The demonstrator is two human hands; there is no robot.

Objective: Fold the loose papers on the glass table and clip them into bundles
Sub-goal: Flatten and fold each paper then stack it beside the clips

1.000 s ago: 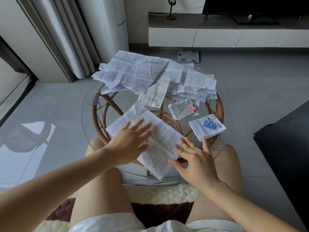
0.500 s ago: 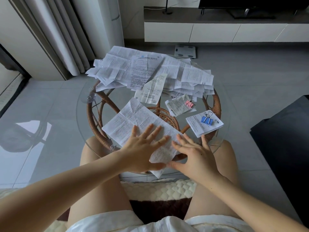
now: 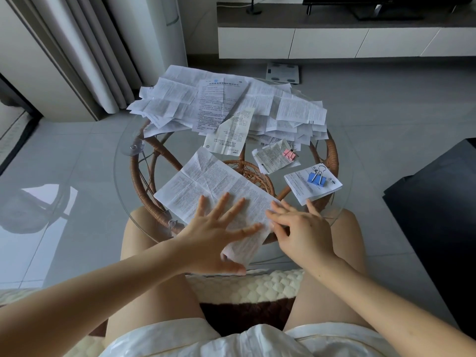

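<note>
The glass table (image 3: 123,161) bears a paper heap (image 3: 231,104) at upper centre and two clipped bundles (image 3: 273,158) at right. At centre, the left hand (image 3: 213,233) presses the creased sheet (image 3: 206,184) with flat, spread fingers. The right hand (image 3: 306,233) touches the sheet's edge; whether it pinches is unclear.

The papers (image 3: 221,106) are white with dense black print. One clip (image 3: 316,178) is blue, the other clip (image 3: 289,153) pink. The clear glass surface (image 3: 177,148) tops a brown woven rattan frame (image 3: 140,176). The floor (image 3: 77,155) is pale grey tile. The cushion (image 3: 257,284) is cream with a honeycomb quilt pattern.
</note>
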